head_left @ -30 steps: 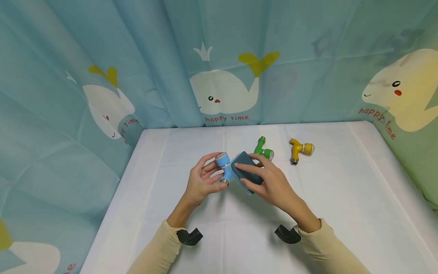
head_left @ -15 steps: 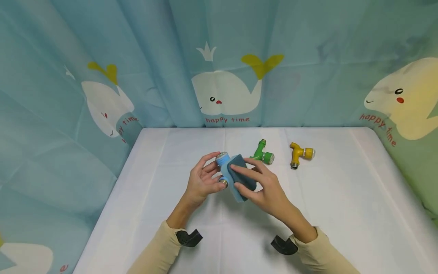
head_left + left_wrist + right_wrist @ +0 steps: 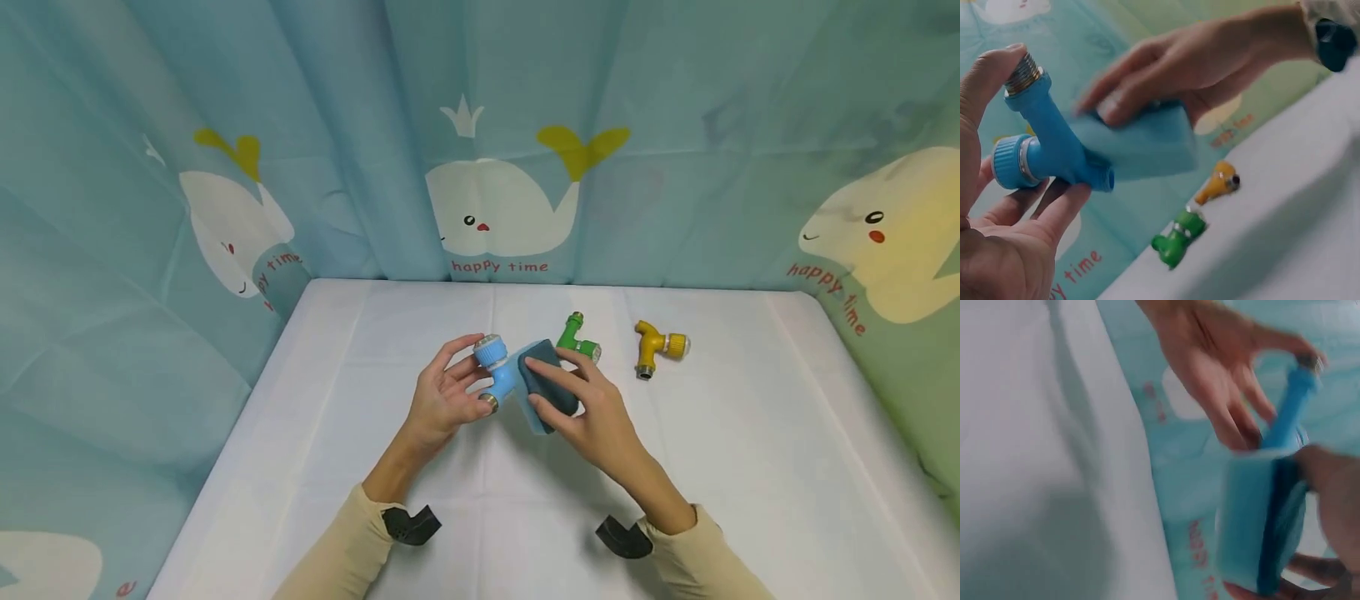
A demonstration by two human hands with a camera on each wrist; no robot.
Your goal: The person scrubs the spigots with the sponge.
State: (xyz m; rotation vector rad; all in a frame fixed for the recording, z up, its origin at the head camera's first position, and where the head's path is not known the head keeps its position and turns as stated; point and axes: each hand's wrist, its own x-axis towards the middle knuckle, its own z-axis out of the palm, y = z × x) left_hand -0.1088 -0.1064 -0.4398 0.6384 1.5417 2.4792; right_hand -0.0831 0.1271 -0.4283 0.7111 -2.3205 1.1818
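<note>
My left hand point(image 3: 442, 398) holds a blue tap point(image 3: 497, 375) above the table, the thumb pressed on its threaded metal end and the fingers round its ribbed knob. My right hand point(image 3: 592, 408) grips a sponge point(image 3: 551, 385), light blue with a dark blue-green layer. In the left wrist view the sponge point(image 3: 1147, 140), blurred, is close beside the tap's spout point(image 3: 1054, 134); whether they touch I cannot tell. In the right wrist view the sponge point(image 3: 1250, 515) hides the lower part of the tap point(image 3: 1286, 415).
On the white table point(image 3: 360, 375), a green tap point(image 3: 573, 333) lies behind my right hand, partly hidden by it. Further right lies a yellow tap point(image 3: 656, 346). A blue-green curtain point(image 3: 337, 167) with whale prints hangs along the back and sides.
The sponge moved left over the blue tap half a second ago, and is now back to the right, uncovering its body. My left hand has kept its hold and stayed nearly still.
</note>
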